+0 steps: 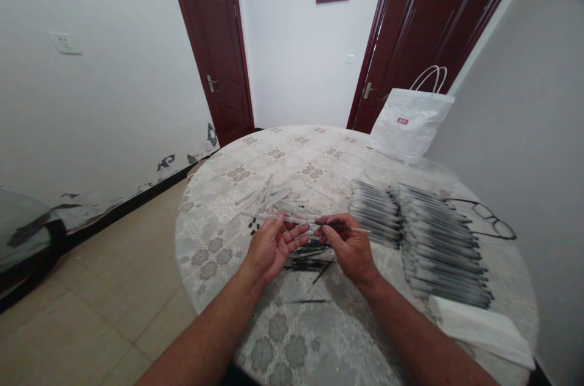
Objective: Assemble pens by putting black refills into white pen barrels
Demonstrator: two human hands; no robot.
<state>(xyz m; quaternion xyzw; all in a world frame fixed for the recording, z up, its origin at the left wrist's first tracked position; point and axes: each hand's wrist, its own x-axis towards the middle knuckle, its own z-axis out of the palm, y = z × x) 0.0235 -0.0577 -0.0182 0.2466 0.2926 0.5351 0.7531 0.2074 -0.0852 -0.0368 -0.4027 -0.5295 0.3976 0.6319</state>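
Note:
My left hand [272, 247] pinches a whitish pen barrel [296, 219] between thumb and forefinger, its other fingers loosely spread. Closed on a thin dark pen refill [340, 226] with a pale end, my right hand [350, 247] is close beside it. The two pieces meet or nearly meet between my hands; the exact join is too small to make out. Beyond my hands lies a loose pile of white barrels [274, 196]. Several small black pieces [254, 227] are left of it. Dark thin refills [305, 264] lie below my fingers, and one stray refill [306, 301] is nearer to me.
Two stacks of pens with dark ends [442, 246] [374, 213] cover the table's right side. Eyeglasses [495, 222] lie beyond them, and a folded white bag [481, 328] is nearer. A white paper bag [410, 124] stands at the back right of the round, cloth-covered table [274, 337].

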